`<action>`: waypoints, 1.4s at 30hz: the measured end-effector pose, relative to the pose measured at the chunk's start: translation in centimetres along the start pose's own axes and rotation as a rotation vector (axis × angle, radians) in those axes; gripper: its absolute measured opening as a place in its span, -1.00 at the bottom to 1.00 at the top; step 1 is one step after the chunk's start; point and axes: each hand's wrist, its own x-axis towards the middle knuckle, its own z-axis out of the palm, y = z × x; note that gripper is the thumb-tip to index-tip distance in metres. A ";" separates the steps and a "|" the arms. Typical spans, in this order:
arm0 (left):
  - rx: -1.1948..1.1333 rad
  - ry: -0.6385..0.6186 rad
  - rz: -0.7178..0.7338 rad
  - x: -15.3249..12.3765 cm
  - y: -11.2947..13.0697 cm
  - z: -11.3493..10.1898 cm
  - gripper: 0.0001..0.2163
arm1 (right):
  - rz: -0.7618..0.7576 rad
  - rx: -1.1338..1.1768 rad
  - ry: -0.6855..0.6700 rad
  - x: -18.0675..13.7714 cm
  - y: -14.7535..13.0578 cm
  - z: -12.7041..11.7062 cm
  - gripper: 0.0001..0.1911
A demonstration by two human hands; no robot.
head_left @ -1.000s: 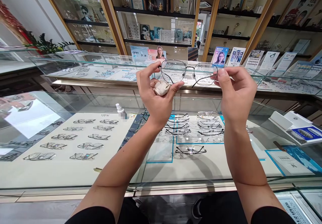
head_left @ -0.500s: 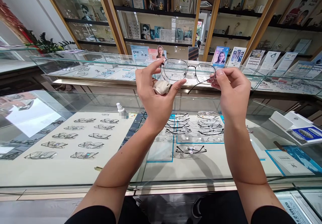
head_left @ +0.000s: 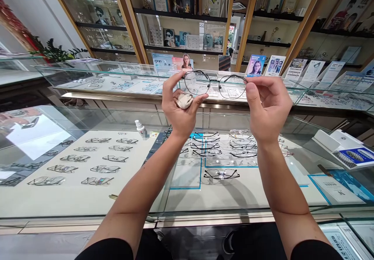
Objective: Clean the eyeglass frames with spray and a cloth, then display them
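Observation:
A pair of thin dark metal-framed glasses (head_left: 217, 84) is held up at arm's length over a glass display counter (head_left: 87, 209). My left hand (head_left: 179, 106) pinches the left lens rim between thumb and forefinger and keeps a small crumpled pale cloth (head_left: 184, 100) tucked in the palm. My right hand (head_left: 267, 104) pinches the right end of the frame. The temples look folded in behind the lenses.
Under the counter glass lie rows of glasses (head_left: 96, 160) on a white tray and more frames (head_left: 221, 173) on blue-lined mats. A small spray bottle (head_left: 140, 128) stands on the counter. White cases (head_left: 340, 143) sit at right. Shelves with posters and brochures (head_left: 274, 65) fill the back.
Both hands pushed the glasses a little farther away and upward. The temple that hung down below the right lens has folded in. The cloth stays in my left palm.

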 end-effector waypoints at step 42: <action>-0.059 -0.514 -0.059 2.8 3.5 -2.7 -0.39 | 0.090 0.012 -0.499 1.9 1.4 -2.5 -0.74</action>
